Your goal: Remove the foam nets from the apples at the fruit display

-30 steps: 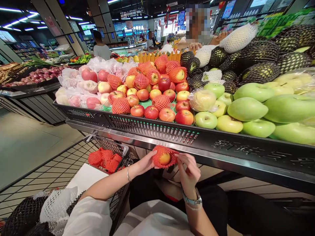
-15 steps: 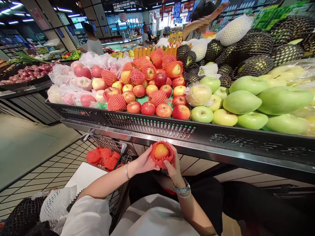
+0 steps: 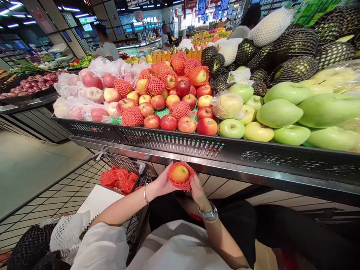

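Between my two hands, just in front of the metal shelf edge, is a red-yellow apple seated in a red foam net. The net wraps its sides and leaves the top bare. My left hand is closed around the left side and underside, with some fingers hidden behind the net. On the other side, my right hand grips the net's right edge with thumb and fingers. Above them, loose red apples and netted apples fill part of the black display crate.
A wire cart at left holds red foam nets, with black and white nets below. Green apples and large green fruit lie at right. Bagged fruit sits left. A person stands far back.
The netted apple has shifted slightly left in my hands, and my right thumb has moved off its front to the right side. A person's raised arm at the back has gone from view.
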Action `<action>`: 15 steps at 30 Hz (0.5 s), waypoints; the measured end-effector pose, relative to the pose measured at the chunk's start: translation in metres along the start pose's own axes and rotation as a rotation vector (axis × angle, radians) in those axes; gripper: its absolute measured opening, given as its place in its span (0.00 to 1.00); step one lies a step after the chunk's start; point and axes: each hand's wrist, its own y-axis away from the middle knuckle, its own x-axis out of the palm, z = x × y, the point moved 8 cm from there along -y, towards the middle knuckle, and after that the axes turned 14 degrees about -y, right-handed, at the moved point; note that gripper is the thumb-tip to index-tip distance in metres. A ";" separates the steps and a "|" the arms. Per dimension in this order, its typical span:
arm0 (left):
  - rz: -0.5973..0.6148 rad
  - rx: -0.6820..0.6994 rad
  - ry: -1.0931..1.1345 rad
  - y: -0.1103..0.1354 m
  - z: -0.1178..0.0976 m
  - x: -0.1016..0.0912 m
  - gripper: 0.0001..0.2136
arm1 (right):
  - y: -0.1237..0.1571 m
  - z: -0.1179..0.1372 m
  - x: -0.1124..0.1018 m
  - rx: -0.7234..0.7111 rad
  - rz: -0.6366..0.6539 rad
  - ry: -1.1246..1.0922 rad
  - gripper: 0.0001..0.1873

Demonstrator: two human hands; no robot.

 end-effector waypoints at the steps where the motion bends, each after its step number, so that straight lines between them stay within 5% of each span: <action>1: -0.003 -0.002 0.008 -0.001 0.000 -0.001 0.28 | 0.000 0.005 0.002 -0.005 0.012 0.006 0.26; 8: -0.144 -0.004 -0.018 -0.004 0.002 -0.006 0.24 | 0.004 0.033 0.012 -0.069 0.100 0.014 0.34; 11: -0.210 -0.013 -0.004 -0.003 0.004 -0.007 0.22 | 0.004 0.031 0.017 -0.118 0.153 0.059 0.47; 15: -0.256 -0.014 0.029 -0.003 0.004 -0.010 0.20 | 0.001 0.020 0.016 -0.128 0.134 0.096 0.46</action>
